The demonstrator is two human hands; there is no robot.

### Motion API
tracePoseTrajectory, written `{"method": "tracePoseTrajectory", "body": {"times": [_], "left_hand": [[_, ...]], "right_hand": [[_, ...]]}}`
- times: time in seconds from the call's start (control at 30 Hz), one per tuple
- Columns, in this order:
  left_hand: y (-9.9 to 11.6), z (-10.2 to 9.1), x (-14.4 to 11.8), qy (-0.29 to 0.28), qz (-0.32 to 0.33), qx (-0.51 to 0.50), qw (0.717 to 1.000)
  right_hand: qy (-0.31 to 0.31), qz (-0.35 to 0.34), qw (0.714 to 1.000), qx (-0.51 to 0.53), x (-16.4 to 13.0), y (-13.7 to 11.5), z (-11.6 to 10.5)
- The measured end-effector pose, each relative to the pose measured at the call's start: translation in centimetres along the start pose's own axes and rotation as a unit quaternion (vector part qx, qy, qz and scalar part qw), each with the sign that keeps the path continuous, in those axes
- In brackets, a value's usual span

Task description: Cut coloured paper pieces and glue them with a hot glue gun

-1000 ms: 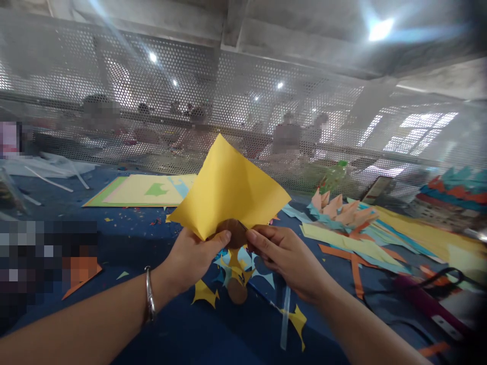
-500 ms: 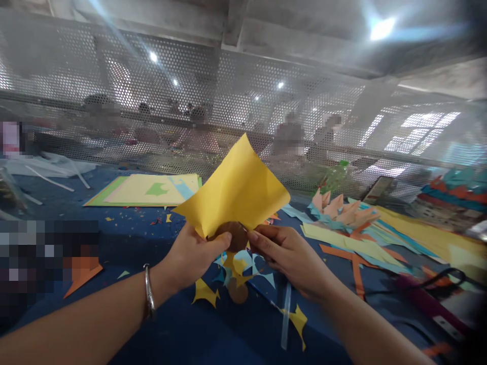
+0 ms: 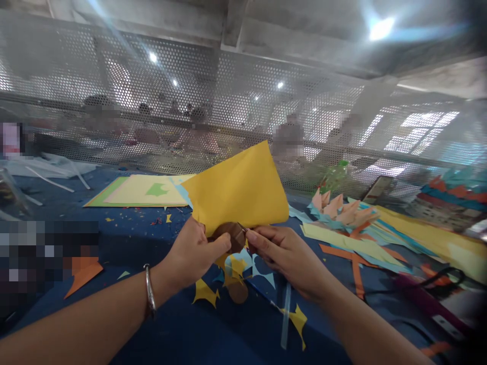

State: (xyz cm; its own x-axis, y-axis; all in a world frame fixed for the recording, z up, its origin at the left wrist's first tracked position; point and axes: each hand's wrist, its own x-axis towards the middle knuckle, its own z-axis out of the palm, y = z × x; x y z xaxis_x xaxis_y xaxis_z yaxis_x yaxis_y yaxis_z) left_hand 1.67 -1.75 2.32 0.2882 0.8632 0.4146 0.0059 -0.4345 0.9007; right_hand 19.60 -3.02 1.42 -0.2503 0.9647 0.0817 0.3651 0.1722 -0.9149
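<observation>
I hold a yellow paper sheet [image 3: 238, 190] up over the blue table [image 3: 125, 243]. My left hand [image 3: 192, 251], with a metal bangle on the wrist, pinches the sheet's lower edge together with a small brown paper disc [image 3: 230, 234]. My right hand [image 3: 283, 253] pinches the same spot from the right, thumb and forefinger on the brown disc and the sheet. Below my hands lie yellow and light-blue paper scraps [image 3: 236, 266] and another brown disc [image 3: 238, 292].
A green and cream paper stack [image 3: 140, 191] lies at the back left. Orange, green and yellow strips and folded paper shapes [image 3: 342, 210] cover the right side. A dark corded tool [image 3: 429, 299] lies at the right front. A perforated metal screen [image 3: 228, 101] stands behind the table.
The yellow sheet has turned clockwise in my hands; its top corner swung to the right and dropped lower. Both hands stay pinched at the brown disc.
</observation>
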Motion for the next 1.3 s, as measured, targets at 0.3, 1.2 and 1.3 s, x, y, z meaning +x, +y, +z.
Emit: {"method": "tracePoseTrajectory", "body": {"times": [0.3, 1.2, 1.3], "left_hand": [[-0.1, 0.1, -0.1, -0.033, -0.016, -0.032, 0.999], [-0.5, 0.6, -0.6, -0.091, -0.049, -0.143, 0.984], [-0.4, 0.5, -0.7, -0.081, -0.039, -0.144, 0.986]], "right_hand": [[-0.01, 0.006, 1.0, 0.006, 0.0, 0.0, -0.2], [0.027, -0.072, 0.997, -0.011, 0.1, -0.6, 0.5], [0.031, -0.067, 0.997, 0.017, 0.0, -0.9, 0.7]]}}
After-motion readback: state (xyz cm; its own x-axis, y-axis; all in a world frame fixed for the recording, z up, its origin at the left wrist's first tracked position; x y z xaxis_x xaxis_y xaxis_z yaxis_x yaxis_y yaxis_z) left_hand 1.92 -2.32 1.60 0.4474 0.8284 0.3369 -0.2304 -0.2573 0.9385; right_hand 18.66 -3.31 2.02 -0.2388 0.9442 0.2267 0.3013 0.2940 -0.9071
